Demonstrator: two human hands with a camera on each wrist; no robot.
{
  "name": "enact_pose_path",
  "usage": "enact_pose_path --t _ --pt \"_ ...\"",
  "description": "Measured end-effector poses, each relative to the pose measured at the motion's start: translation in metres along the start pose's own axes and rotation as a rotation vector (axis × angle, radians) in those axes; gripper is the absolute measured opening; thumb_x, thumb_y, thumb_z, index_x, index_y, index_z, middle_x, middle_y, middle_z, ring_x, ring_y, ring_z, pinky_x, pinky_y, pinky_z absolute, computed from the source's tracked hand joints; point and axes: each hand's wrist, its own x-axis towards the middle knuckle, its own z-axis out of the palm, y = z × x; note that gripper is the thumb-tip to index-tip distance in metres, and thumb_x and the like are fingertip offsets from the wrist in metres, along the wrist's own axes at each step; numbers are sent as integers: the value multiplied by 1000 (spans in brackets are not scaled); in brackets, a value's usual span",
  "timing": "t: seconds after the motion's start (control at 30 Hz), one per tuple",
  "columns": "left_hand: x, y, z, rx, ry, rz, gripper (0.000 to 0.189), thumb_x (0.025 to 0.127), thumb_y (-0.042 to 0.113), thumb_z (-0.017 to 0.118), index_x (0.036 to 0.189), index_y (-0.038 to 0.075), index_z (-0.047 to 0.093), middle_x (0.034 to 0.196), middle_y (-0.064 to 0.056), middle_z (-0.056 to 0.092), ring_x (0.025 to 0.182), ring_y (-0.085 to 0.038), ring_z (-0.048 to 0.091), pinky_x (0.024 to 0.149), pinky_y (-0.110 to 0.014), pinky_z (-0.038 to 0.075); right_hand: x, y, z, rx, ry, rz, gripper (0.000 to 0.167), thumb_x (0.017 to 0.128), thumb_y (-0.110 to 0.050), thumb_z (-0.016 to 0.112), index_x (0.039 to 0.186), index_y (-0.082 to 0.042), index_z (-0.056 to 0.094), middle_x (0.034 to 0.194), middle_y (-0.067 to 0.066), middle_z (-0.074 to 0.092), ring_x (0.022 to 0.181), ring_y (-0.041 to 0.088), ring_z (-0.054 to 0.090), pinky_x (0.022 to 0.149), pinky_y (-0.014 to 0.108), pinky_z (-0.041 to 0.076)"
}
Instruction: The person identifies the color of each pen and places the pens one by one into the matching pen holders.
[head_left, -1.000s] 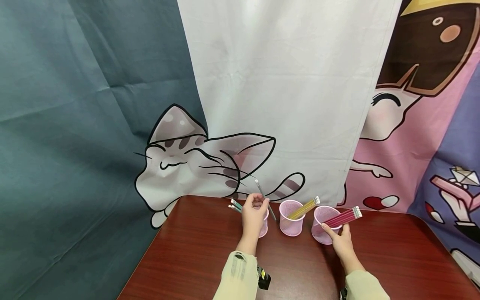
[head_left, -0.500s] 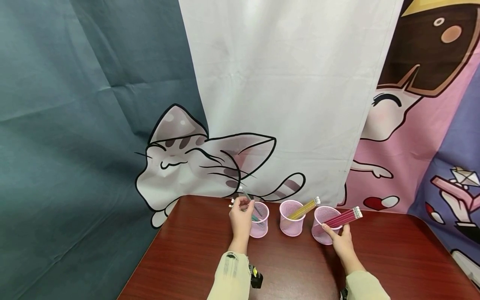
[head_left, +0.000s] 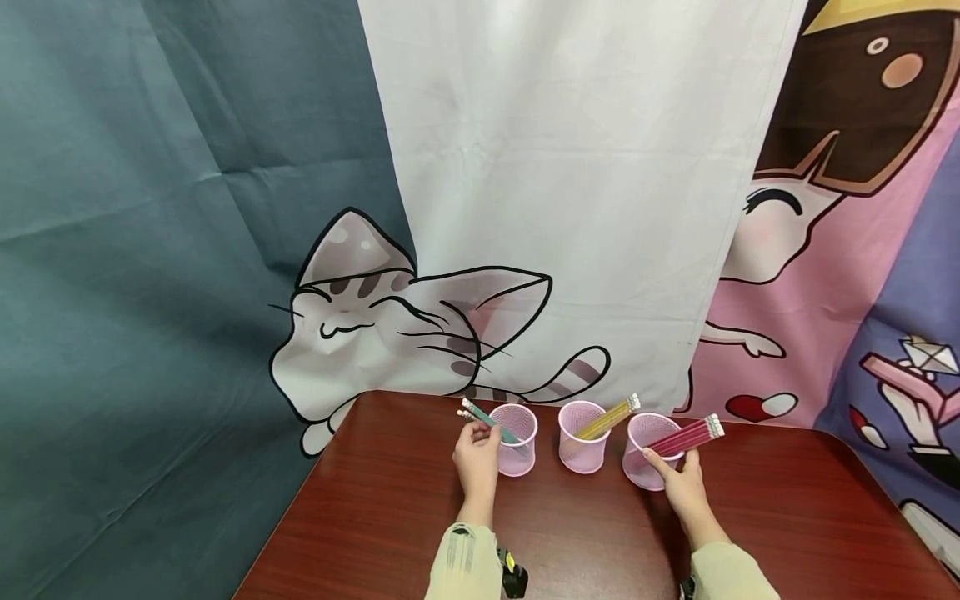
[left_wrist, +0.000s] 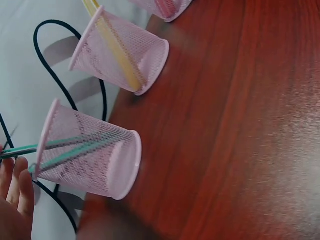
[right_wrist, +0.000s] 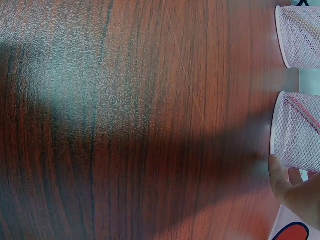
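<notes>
My left hand is at the rim of the left pink mesh pencil cup, its fingertips pinching around the slanting pencils. Green pencils with white erasers lean out of this cup to the left; in the left wrist view a dark pencil runs beside them, and left fingers lie just below. My right hand holds the right pink cup by its side, thumb toward the near rim. Red pencils lean rightward out of that cup over the hand.
A middle pink cup with yellow pencils leaning right stands between the other two. All three are near the back edge of the brown wooden table. A printed cloth backdrop hangs behind.
The grey pencil held upright beside the left cup has gone down into it, along the green ones. My left hand has moved left and lower. The right hand stays on its cup.
</notes>
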Motion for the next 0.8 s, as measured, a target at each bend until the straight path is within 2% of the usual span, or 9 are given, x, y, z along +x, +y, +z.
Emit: enact_pose_path --t 0.3,0.5,0.8 --pt "-4 -13 -5 70 15 -71 11 79 13 71 79 2 68 70 -7 67 64 -17 65 60 -30 52 1 1 0 -3 8 2 79 86 -29 66 141 1 18 138 31 26 131 41 18 107 51 15" --pt "-4 -17 -5 127 7 -75 10 78 15 70 76 4 70 70 -5 68 63 -15 64 60 -30 50 -1 0 -2 15 14 -5 76 86 -27 66 139 1 20 137 29 30 130 38 23 107 50 17" --pt "-2 -24 -3 163 -1 -75 10 77 15 73 76 5 70 69 -2 67 59 -10 60 56 -28 47 -1 -2 0 52 1 -10 74 87 -24 65 140 1 19 135 27 32 127 37 26 106 49 19"
